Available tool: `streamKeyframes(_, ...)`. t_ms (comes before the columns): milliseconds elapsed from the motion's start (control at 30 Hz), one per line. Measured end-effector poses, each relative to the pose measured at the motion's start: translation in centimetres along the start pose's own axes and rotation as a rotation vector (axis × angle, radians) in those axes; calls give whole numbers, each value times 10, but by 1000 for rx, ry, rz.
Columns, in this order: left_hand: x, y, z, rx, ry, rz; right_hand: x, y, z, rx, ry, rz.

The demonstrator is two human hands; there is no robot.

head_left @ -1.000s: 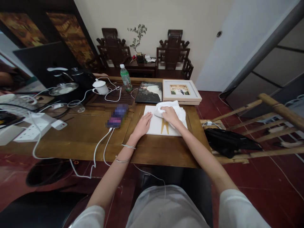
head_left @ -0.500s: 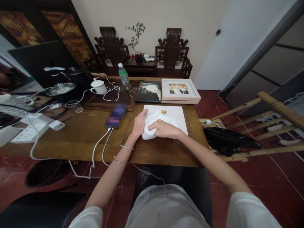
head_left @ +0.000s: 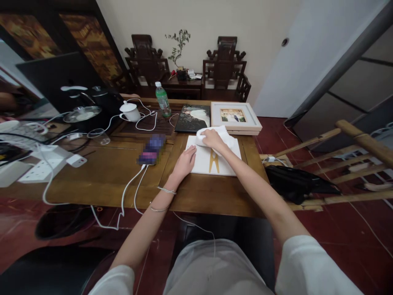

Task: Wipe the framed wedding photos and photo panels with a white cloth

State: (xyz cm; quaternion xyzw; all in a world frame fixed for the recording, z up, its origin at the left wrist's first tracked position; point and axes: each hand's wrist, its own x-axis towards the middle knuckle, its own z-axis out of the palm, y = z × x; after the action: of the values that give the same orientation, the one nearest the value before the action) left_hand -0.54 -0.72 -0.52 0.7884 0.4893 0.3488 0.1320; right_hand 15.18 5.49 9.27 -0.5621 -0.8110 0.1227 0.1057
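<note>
A white board [head_left: 201, 164] with a gold compass-like figure [head_left: 214, 162] on it lies flat on the wooden table. My right hand [head_left: 211, 138] is closed on a bunched white cloth [head_left: 223, 133] and presses it on the far part of the board, hiding the top of the figure. My left hand [head_left: 185, 161] lies flat over the board's left edge, fingers stretched out. Behind the board lie a dark photo panel [head_left: 193, 119] showing a white dress and a pale wooden picture frame [head_left: 252, 130] with a small photo.
A blurred-out phone [head_left: 152, 149] with white cables lies left of the board. Further left are a green bottle [head_left: 163, 100], a lidded white cup [head_left: 129, 111], a clear plastic cup [head_left: 100, 137] and power strips [head_left: 43, 170]. A bamboo rack [head_left: 334, 180] stands right of the table.
My right hand has moved the cloth away from me to the board's far side, uncovering the gold figure's lower part. My left hand has shifted slightly nearer me and lies flatter.
</note>
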Motion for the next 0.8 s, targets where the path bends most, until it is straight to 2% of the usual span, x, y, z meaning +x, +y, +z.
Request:
streamKeyframes(167, 1, 2, -3, 6, 6, 21, 29, -27, 16, 32, -17, -102)
streamKeyframes(267, 1, 2, -3, 16, 17, 13, 36, -34, 15, 27, -30, -63)
streamKeyframes(333, 0, 2, -3, 13, 26, 4, 35, -28, 9, 15, -39, -18)
streamKeyframes(467, 0, 2, -1, -5, 30, 3, 21, 12, -16, -18, -45, 94)
streamKeyframes(633, 0, 3, -1, -16, 24, 1, -22, 81, -43, -35, -1, 213)
streamKeyframes(700, 0, 2, 0, -23, 33, 1, -47, 98, -44, -23, 32, 202)
streamKeyframes(800, 0, 1, 1, -24, 46, 2, -93, 104, -36, 41, 73, 84)
